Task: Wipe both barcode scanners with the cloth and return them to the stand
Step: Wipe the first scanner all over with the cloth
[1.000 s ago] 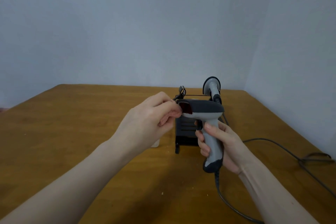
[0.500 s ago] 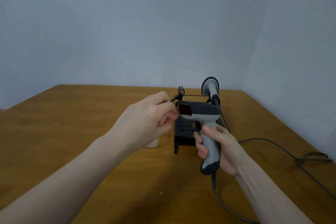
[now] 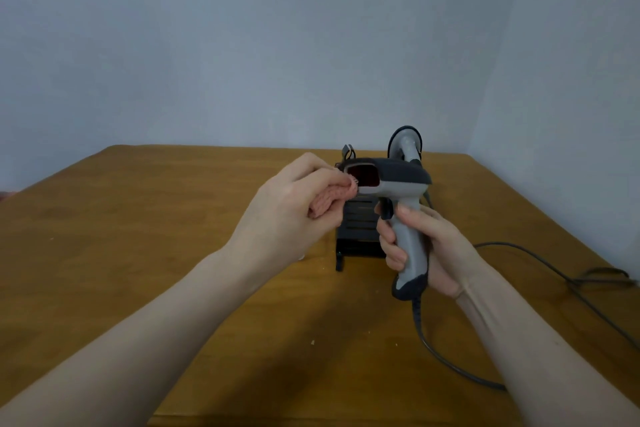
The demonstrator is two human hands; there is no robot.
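Two bare forearms, entering from the lower corners at about 7 and 5 o'clock. No sleeves within view, nothing worn at either wrist. Left hand (image 3: 294,208) bare, without rings or glove, knuckles rounded, fingers curled. Right hand (image 3: 429,246) likewise bare, short trimmed nail showing on the thumb, tendons faintly lined along the inner wrist. No watch, band or marking on either arm.
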